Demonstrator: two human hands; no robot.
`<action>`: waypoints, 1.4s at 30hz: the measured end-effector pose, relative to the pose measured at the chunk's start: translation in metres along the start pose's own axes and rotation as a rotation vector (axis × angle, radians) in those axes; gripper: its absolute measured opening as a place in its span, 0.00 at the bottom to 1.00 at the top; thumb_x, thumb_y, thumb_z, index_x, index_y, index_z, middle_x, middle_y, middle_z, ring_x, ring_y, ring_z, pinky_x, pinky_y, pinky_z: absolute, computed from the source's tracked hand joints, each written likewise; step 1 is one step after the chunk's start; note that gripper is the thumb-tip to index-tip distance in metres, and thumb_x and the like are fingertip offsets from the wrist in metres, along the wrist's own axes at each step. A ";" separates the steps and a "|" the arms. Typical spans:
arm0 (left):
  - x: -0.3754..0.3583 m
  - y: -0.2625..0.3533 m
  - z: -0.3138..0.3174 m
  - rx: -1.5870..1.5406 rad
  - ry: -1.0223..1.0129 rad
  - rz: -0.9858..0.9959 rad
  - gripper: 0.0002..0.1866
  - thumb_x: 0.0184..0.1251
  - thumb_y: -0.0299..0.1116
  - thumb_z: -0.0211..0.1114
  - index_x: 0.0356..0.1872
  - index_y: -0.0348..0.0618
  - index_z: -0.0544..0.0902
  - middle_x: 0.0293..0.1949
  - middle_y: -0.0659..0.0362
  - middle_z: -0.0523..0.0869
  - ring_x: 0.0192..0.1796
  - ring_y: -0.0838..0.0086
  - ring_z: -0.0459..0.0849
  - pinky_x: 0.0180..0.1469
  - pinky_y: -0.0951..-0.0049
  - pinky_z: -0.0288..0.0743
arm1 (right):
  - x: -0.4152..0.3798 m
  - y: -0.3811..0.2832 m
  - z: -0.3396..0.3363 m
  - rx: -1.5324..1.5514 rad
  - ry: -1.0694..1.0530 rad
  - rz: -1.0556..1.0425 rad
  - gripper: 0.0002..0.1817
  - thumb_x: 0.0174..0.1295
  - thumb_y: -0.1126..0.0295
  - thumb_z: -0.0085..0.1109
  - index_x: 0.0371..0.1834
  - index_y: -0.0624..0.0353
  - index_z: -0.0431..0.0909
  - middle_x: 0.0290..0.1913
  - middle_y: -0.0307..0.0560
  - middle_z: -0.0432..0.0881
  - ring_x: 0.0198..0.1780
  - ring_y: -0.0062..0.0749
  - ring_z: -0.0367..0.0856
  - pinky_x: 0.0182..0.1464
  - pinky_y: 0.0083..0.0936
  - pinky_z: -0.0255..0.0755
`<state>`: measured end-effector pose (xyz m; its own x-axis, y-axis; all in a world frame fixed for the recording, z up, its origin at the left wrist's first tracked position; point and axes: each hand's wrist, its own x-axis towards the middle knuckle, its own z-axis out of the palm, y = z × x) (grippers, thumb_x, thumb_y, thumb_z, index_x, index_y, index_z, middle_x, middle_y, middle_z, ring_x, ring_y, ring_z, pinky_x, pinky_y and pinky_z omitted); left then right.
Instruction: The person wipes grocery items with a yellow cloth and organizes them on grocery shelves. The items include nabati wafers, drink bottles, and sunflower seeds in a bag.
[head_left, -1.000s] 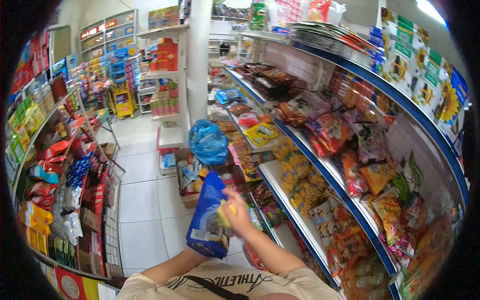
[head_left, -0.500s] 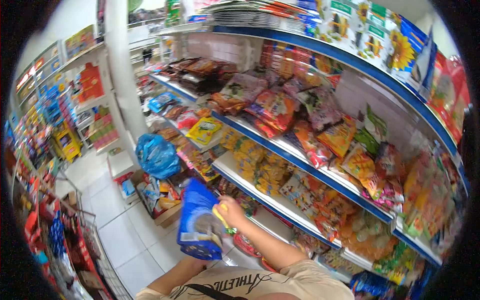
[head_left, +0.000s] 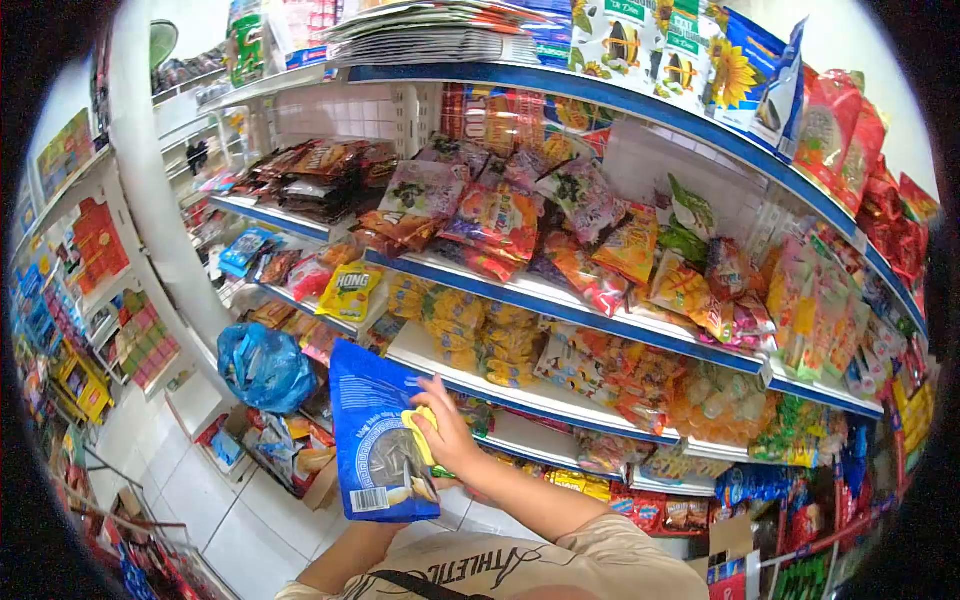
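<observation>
A blue packet (head_left: 365, 425) with a clear window, a barcode and printed text is held upright in front of my body. My left hand is mostly hidden behind and below it, with only the forearm showing at its bottom edge. Pressed to the packet's right side is my right hand (head_left: 445, 430), holding a yellow cloth (head_left: 422, 435) against the surface, its fingers partly raised. Through the packet's window dark and pale contents show.
Shelves (head_left: 560, 300) of bagged snacks and sweets curve across the right. A blue plastic bag (head_left: 265, 368) sits left of the packet, above a box of packets (head_left: 290, 450). A white pillar (head_left: 150, 180) and a rack (head_left: 120, 500) stand left.
The view has turned right, so shelves and pillar sit further left. The blue packet now shows its face more squarely. My right hand has moved on the packet, fingers more spread.
</observation>
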<state>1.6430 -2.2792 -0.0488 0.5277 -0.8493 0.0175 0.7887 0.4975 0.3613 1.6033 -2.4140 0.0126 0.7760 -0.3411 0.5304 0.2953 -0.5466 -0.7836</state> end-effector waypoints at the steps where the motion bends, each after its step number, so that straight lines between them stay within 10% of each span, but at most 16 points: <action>1: 0.002 0.007 -0.006 0.001 0.001 -0.012 0.26 0.66 0.49 0.46 0.60 0.47 0.64 0.59 0.54 0.68 0.59 0.63 0.69 0.61 0.60 0.63 | 0.001 0.001 0.003 -0.005 -0.049 0.012 0.14 0.61 0.68 0.48 0.49 0.60 0.68 0.63 0.57 0.60 0.70 0.56 0.44 0.67 0.42 0.43; 8: 0.037 0.050 -0.085 0.004 0.121 -0.110 0.27 0.66 0.49 0.47 0.62 0.45 0.63 0.60 0.51 0.67 0.59 0.59 0.68 0.61 0.57 0.61 | -0.023 -0.015 0.012 -0.361 -0.353 -0.030 0.34 0.60 0.60 0.46 0.70 0.48 0.47 0.71 0.55 0.33 0.72 0.51 0.29 0.68 0.43 0.34; 11: 0.052 0.073 -0.088 0.127 -0.243 -0.221 0.30 0.65 0.51 0.47 0.62 0.44 0.61 0.59 0.52 0.68 0.60 0.59 0.67 0.62 0.58 0.60 | -0.033 -0.010 0.001 -0.033 -0.251 0.036 0.36 0.60 0.57 0.46 0.70 0.50 0.44 0.72 0.54 0.30 0.72 0.46 0.28 0.68 0.42 0.33; 13: 0.062 0.076 -0.056 0.243 0.152 -0.395 0.36 0.55 0.55 0.58 0.60 0.43 0.64 0.52 0.52 0.73 0.54 0.58 0.73 0.56 0.58 0.68 | -0.035 -0.017 -0.013 0.403 -0.159 0.144 0.43 0.55 0.57 0.54 0.70 0.55 0.41 0.72 0.51 0.33 0.72 0.41 0.30 0.68 0.39 0.32; 15: 0.027 0.081 -0.002 0.666 -0.131 0.076 0.41 0.51 0.52 0.65 0.62 0.42 0.58 0.52 0.53 0.72 0.54 0.63 0.73 0.55 0.62 0.68 | -0.041 -0.036 -0.013 0.681 -0.054 0.320 0.52 0.49 0.59 0.61 0.70 0.55 0.35 0.71 0.52 0.39 0.72 0.40 0.36 0.68 0.38 0.38; 20: 0.030 0.068 0.003 1.345 -0.095 0.410 0.37 0.51 0.28 0.60 0.63 0.37 0.53 0.58 0.51 0.63 0.61 0.66 0.62 0.63 0.66 0.53 | -0.046 -0.064 -0.006 0.100 -0.002 0.406 0.53 0.43 0.64 0.70 0.67 0.62 0.40 0.62 0.56 0.59 0.64 0.37 0.58 0.64 0.30 0.51; 31: 0.057 0.107 -0.009 0.363 0.138 0.166 0.23 0.70 0.48 0.39 0.56 0.44 0.67 0.51 0.54 0.74 0.51 0.65 0.75 0.56 0.61 0.67 | -0.057 -0.074 0.011 0.546 0.506 0.442 0.25 0.47 0.78 0.66 0.50 0.66 0.67 0.45 0.48 0.78 0.47 0.30 0.76 0.52 0.28 0.69; 33: 0.050 0.096 -0.017 0.208 0.076 -0.215 0.24 0.69 0.50 0.38 0.56 0.44 0.68 0.54 0.54 0.74 0.54 0.64 0.74 0.58 0.59 0.66 | -0.053 -0.080 0.014 0.541 0.498 0.425 0.22 0.47 0.77 0.66 0.47 0.65 0.70 0.44 0.47 0.79 0.46 0.30 0.77 0.51 0.28 0.69; 42: 0.024 0.095 -0.003 0.057 -0.096 -0.108 0.28 0.68 0.52 0.40 0.60 0.42 0.64 0.59 0.54 0.69 0.60 0.60 0.67 0.62 0.56 0.60 | -0.045 -0.050 0.051 0.363 0.309 0.350 0.21 0.47 0.79 0.66 0.47 0.64 0.71 0.44 0.47 0.78 0.45 0.28 0.77 0.47 0.26 0.72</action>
<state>1.7314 -2.2516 -0.0169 0.4062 -0.9115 0.0641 0.8185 0.3942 0.4181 1.5824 -2.3329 0.0113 0.6792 -0.6911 0.2472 0.2648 -0.0834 -0.9607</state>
